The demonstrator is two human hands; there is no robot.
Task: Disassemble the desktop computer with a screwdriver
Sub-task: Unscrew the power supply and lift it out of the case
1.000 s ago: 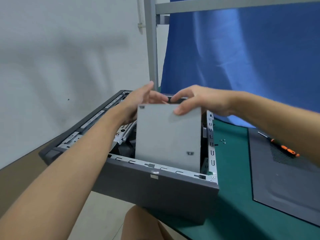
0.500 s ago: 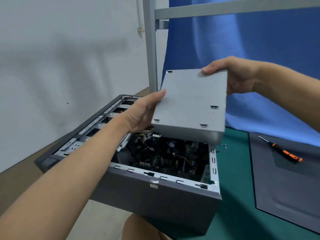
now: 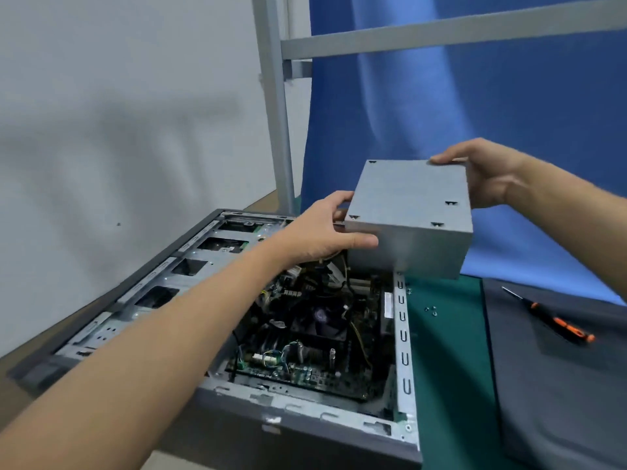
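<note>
In the head view, a grey rectangular metal box (image 3: 410,205) is held in the air between both hands, above the far right corner of the dark grey open computer case (image 3: 271,432), which is laid on its side on the green tabletop (image 3: 448,368). The left hand (image 3: 322,228) grips the box's near left corner, with the thumb laid along the front face and the fingers (image 3: 339,198) curled round the left side. The right hand (image 3: 488,178) is hooked over the far right edge, its fingers (image 3: 448,160) lying on the top face. The box is thus gripped across its diagonal and is tilted, so that its top face is turned toward the camera. Directly below the left fingers, a bundle of coloured wires (image 3: 325,269) is seen above the green circuit board (image 3: 305,369). Whether these are joined to the box cannot be told, since its underside is hidden. Below and to the right of the right fingers, a strip of tabletop with small loose screws (image 3: 431,310) is found, and beyond it the dark grey side panel (image 3: 559,401), on which the orange-and-black screwdriver (image 3: 556,323) is laid. The right hand is judged the nearer to that strip, so a set-down would probably be led rightward by it, with any tethering wires to be watched on the left.
</note>
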